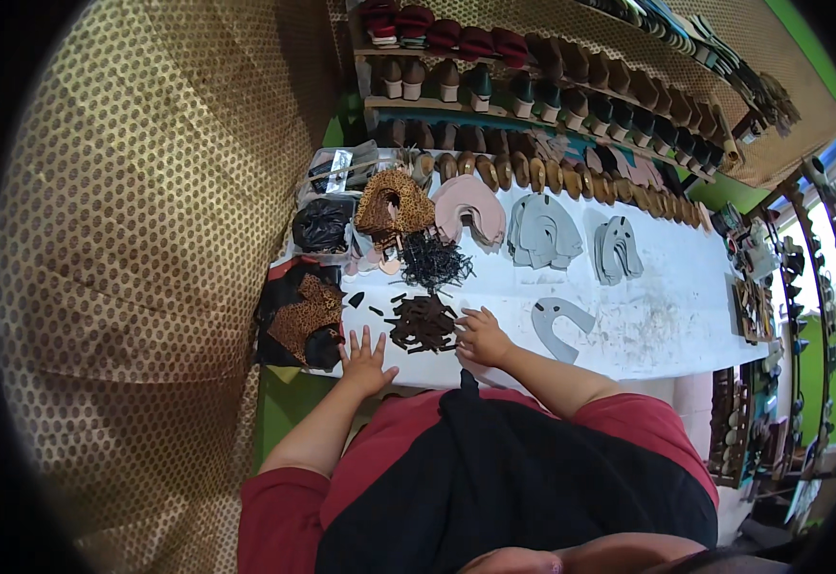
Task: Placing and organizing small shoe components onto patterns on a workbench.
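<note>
My left hand (366, 364) rests on the white-covered table with its fingers spread, holding nothing. Just beyond its fingertips lie two small dark pieces (356, 300). A heap of short dark brown strips (423, 323) sits between my hands. My right hand (481, 337) lies at the right edge of that heap, fingers apart, its fingertips at the nearest strips. Behind the heap is a tangle of thin black strips (434, 263). To the right of my right hand, a single grey U-shaped cut piece (554, 330) with small dark marks lies flat.
Stacks of grey cut pieces (544, 232), pink curved pieces (470, 209) and leopard-print pieces (394, 203) stand farther back. Black and leopard-print scraps (303, 320) lie at the left edge. Shelves of shoes (523, 91) rise behind the table; a patterned gold curtain (150, 268) hangs left.
</note>
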Tool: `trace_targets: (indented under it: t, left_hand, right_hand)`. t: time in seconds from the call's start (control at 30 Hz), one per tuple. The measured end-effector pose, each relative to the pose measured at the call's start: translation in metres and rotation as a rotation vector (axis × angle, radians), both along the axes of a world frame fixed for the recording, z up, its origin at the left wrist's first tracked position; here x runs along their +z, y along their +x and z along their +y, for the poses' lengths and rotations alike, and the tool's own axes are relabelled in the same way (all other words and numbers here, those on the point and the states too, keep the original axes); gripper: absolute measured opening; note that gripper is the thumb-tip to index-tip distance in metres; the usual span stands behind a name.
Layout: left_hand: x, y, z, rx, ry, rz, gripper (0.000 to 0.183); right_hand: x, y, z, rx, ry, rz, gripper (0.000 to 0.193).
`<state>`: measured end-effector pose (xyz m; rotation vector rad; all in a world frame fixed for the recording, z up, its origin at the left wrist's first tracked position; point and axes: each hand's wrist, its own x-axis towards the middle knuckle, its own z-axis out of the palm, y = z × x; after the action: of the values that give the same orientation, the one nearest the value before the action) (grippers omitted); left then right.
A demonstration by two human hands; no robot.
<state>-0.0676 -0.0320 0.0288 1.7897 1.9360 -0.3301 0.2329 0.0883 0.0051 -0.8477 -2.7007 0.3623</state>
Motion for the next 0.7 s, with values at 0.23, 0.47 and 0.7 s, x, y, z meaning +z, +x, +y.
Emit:
trace_targets:
  t: [0.23, 0.47, 0.7]
  left_hand:
    - [0.005, 0.001, 0.006, -0.050, -0.100, 0.029, 0.094]
    - [0.007, 0.005, 0.015, -0.042, -0.142, 0.035, 0.095]
    - [0.012, 0.019, 0.017, 0.001, 0.118, 0.091, 0.103]
  right_hand:
    - [0.007, -0.029, -0.016, -0.122, -0.102, 0.044, 0.019]
    - [-0.005, -0.020, -0.014, -0.185, -0.106, 0.123, 0.013]
    - [0.006, 0.084, 0.006, -0.880, -0.188, 0.154, 0.014]
